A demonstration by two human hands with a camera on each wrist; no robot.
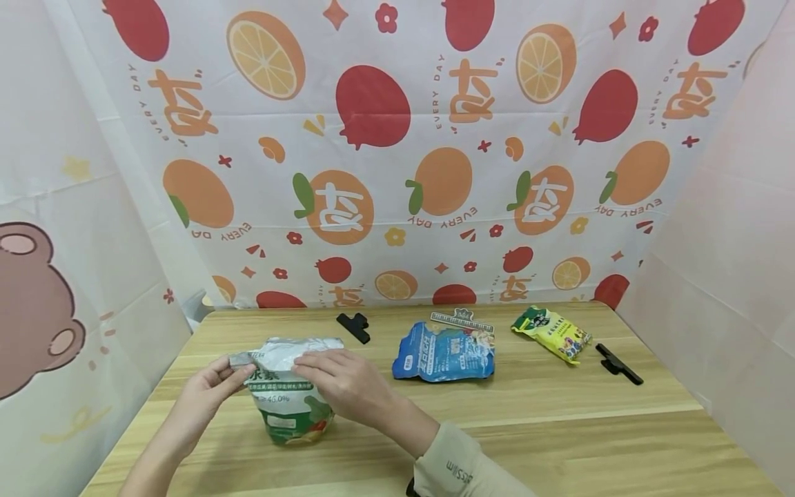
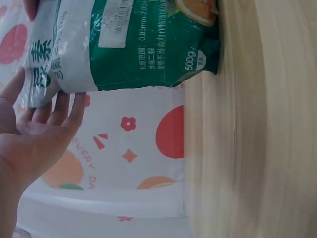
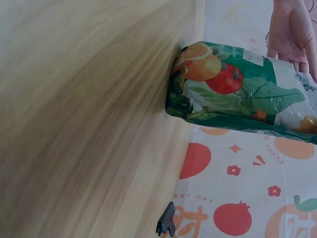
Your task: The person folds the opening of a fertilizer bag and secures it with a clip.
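A green and white plastic bag (image 1: 288,417) printed with fruit and vegetables stands upright on the left part of the wooden table (image 1: 497,442). At its upper left corner, my left hand (image 1: 208,390) pinches the edge between thumb and fingers. My right hand (image 1: 348,379) grips the upper right of the bag, fingers laid across its pale top; the thumb is hidden. In the left wrist view the bag (image 2: 143,39) shows its green lower part, with the left hand (image 2: 39,134) at the white top. The right wrist view shows the bag's printed front (image 3: 237,94) but not the right hand.
Behind the bag lies a black clip (image 1: 355,327). To the right are a blue pouch (image 1: 444,353) with a pale long clip (image 1: 462,319) behind it, a yellow and green packet (image 1: 553,335), and another black clip (image 1: 619,364). A fruit-patterned curtain (image 1: 397,262) hangs behind the table.
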